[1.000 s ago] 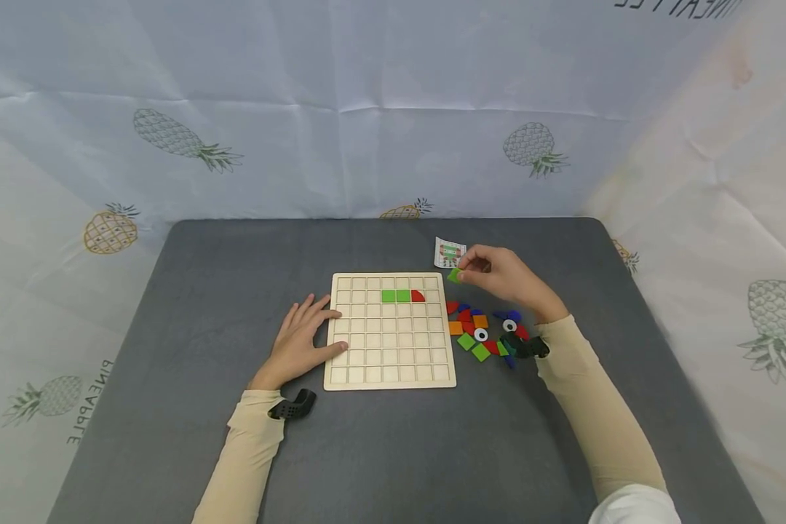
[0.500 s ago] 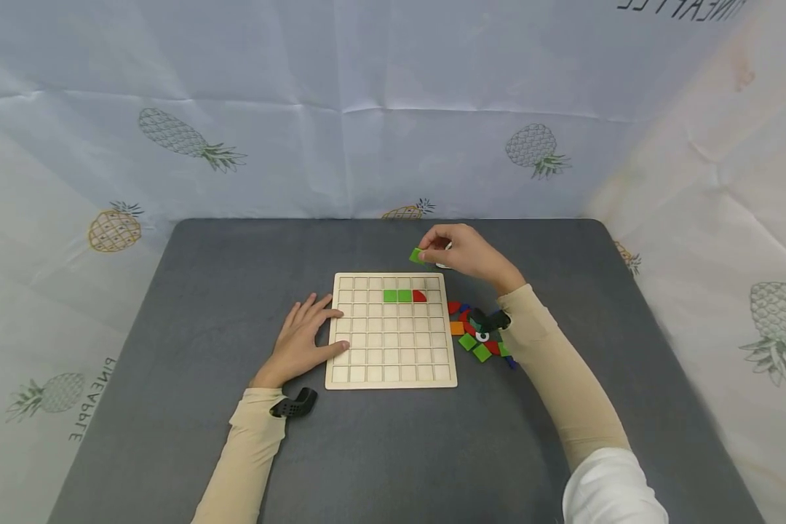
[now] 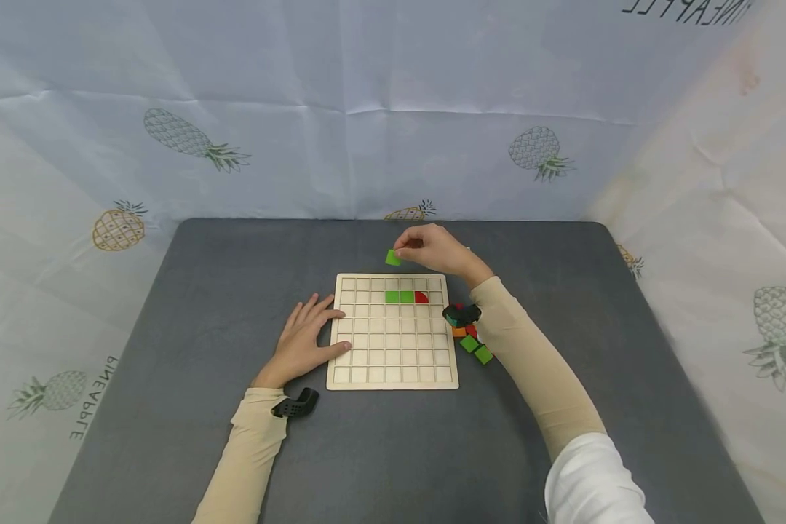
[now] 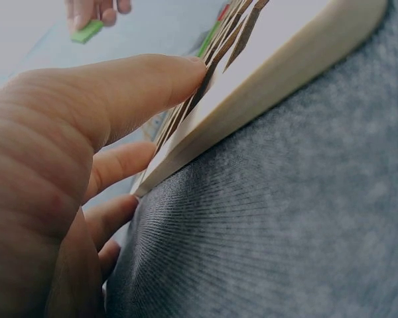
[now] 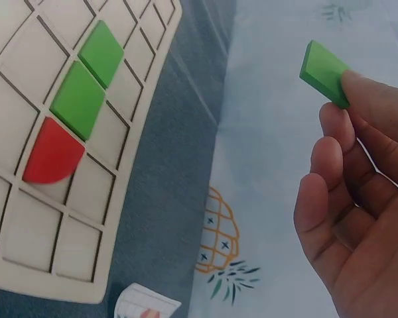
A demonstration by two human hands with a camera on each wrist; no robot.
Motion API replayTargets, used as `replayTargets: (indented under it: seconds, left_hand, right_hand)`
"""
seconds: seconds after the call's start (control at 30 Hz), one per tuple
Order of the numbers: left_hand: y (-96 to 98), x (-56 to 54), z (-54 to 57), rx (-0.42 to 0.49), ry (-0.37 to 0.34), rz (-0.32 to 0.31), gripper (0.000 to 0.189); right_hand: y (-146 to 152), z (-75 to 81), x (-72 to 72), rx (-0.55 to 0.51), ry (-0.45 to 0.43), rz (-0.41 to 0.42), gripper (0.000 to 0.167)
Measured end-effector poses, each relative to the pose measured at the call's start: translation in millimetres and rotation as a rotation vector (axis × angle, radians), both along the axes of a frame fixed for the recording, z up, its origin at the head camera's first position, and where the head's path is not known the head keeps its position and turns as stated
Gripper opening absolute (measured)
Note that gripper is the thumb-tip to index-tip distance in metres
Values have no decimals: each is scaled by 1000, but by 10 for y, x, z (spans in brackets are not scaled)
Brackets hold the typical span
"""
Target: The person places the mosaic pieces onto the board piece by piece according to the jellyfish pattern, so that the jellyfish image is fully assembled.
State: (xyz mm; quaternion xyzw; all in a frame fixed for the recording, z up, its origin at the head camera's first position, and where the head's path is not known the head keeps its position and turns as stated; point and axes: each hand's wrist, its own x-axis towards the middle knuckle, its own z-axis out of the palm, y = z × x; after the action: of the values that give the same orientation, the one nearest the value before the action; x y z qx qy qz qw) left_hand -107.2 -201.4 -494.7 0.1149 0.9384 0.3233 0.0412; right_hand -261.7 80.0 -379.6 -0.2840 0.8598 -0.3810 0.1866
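A pale wooden grid board [image 3: 393, 356] lies flat on the grey table. In its second row from the back sit two green square tiles [image 5: 78, 99] and, to their right, a red quarter-round tile [image 5: 53, 154]. My left hand [image 3: 303, 345] rests at the board's left edge, fingers spread, with the thumb on top of the rim. Just beyond the back edge, above the table, my right hand [image 3: 435, 251] pinches a green square tile [image 5: 325, 71] between thumb and index finger. The left wrist view also catches that tile, small, at top left.
Loose tiles, among them green squares [image 3: 477, 349] and an orange piece [image 3: 458, 332], lie right of the board, partly hidden by the right forearm. A small printed paper [image 5: 146, 302] lies behind the board's right corner. A pineapple-print cloth [image 3: 288, 160] hangs behind the table.
My right hand has carried the green square tile leftward, from beside the paper at the back right to behind the board's middle. The left hand stays at the board's edge.
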Motion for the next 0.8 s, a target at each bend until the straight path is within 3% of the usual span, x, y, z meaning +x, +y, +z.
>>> replayTargets:
  seconds: [0.3, 0.8]
  left_hand:
    - [-5, -1, 13, -5, -16, 3, 65]
    - [-7, 2, -1, 5, -15, -2, 64]
  right_hand:
    - [-224, -166, 0, 48, -22, 31, 17]
    - [-334, -501, 16, 117, -73, 65, 12]
